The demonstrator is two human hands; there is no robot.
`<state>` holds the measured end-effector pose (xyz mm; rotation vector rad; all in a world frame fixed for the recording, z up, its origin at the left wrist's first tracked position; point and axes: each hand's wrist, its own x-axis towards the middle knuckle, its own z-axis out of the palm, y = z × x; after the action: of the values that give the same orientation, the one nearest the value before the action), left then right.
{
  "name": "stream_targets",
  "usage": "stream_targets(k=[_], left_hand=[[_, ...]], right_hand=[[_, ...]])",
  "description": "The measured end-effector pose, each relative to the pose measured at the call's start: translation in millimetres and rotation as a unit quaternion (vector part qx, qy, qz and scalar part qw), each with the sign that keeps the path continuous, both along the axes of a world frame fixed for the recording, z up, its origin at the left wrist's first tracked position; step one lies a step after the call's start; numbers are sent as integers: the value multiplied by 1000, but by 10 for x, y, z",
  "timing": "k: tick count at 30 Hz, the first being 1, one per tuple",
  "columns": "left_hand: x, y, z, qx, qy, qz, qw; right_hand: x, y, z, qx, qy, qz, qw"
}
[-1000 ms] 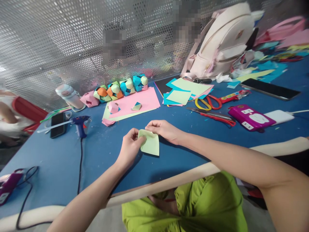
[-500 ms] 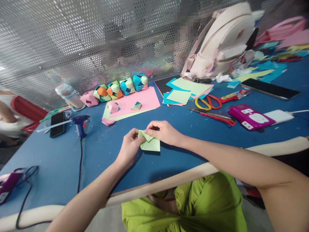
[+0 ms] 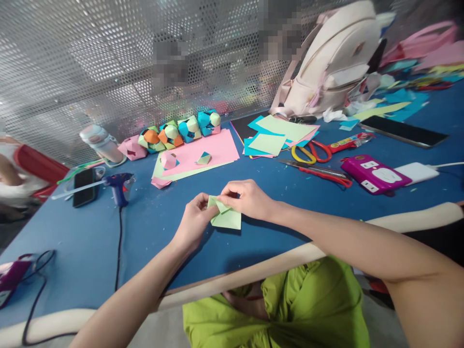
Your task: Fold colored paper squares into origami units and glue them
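A small pale green sheet of paper (image 3: 229, 221) with a folded-over flap is between my two hands, close to the near side of the table. My left hand (image 3: 195, 216) pinches its left edge, thumb on top and fingers curled behind. From the other side my right hand (image 3: 247, 197) grips the upper right part, its fingertips on the flap. Both hands hide parts of the paper's upper edge. Beyond them, a folded pink and blue paper piece (image 3: 168, 160) and a small green and blue one (image 3: 203, 158) lie on a pink sheet (image 3: 221, 147).
Several folded paper balls (image 3: 170, 135) line the perforated screen. A blue glue gun (image 3: 119, 187) stands left, its cord running to the near edge. On the right are scissors (image 3: 324, 175), a purple power strip (image 3: 375, 175), a phone (image 3: 404, 131), loose coloured paper (image 3: 268, 143) and a backpack (image 3: 333, 63).
Both hands keep hold of the green paper in nearly the same place. The flap under my fingertips looks slightly shifted, and the whole view has moved a little.
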<state>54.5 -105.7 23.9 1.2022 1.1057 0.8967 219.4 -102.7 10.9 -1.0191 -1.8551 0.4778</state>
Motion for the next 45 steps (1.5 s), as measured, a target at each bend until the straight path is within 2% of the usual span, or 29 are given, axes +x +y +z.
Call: stream_targets(k=[12, 22, 36, 38, 45], left_hand=[[-13, 7, -32, 22, 27, -3, 999], [-2, 34, 32, -56, -29, -31, 997], [-46, 42, 15, -29, -18, -69, 997], [-50, 46, -2, -20, -1, -64, 998], [-46, 41, -13, 51, 92, -52, 993]], right_hand=[[19, -17, 2, 44, -61, 16, 997], [106, -8, -42, 134, -165, 44, 976], [119, -42, 27, 182, -165, 60, 967], [112, -49, 26, 176, -156, 65, 970], [70, -64, 34, 80, -111, 96, 986]])
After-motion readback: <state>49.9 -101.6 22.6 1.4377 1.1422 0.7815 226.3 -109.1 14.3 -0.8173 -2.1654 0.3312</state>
